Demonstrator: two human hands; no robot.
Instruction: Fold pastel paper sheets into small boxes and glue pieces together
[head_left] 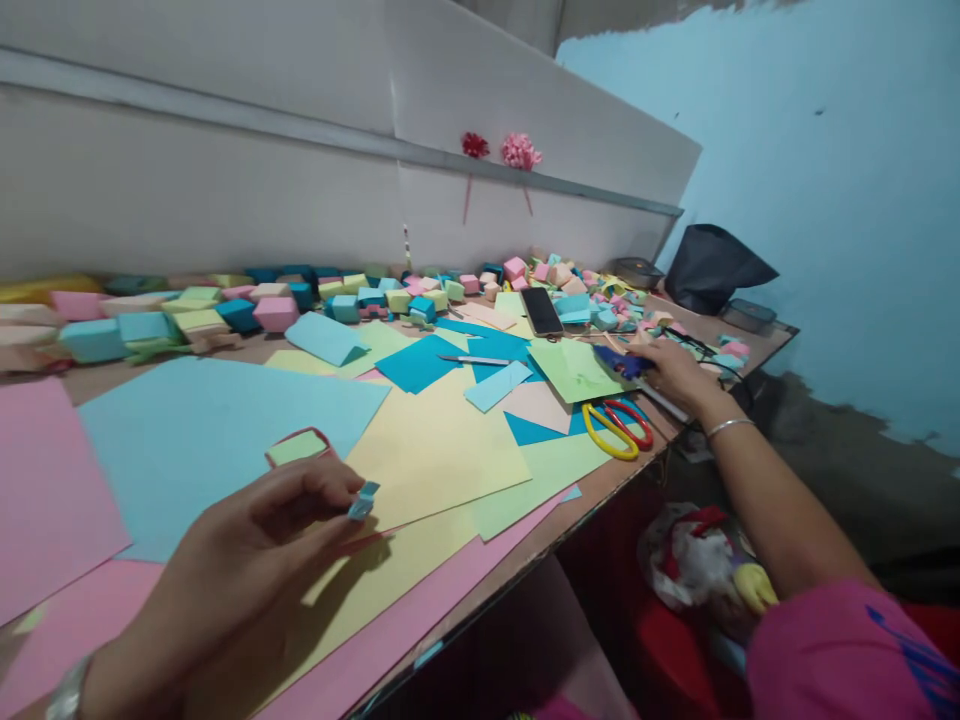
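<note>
My left hand [277, 540] is closed in a pinch on a small light blue folded paper piece [363, 502], held above the yellow paper sheet [450, 450]. Just behind its fingers lies a small green paper shape with a red edge [300, 446]. At the right side of the table, my right hand [675, 375] grips a dark blue glue gun [624, 362] with a pale stick protruding at its back. The gun's tip is over a light green paper [574, 368]. Yellow-and-red-handled scissors [616, 428] lie just in front of it.
A craft knife [474, 360] and a phone [541, 312] lie among coloured papers. Many small paper boxes [276, 314] line the back, below two paper flowers [520, 151] on the board. A black bag [712, 268] stands at the far right. The table's front edge [525, 565] runs diagonally.
</note>
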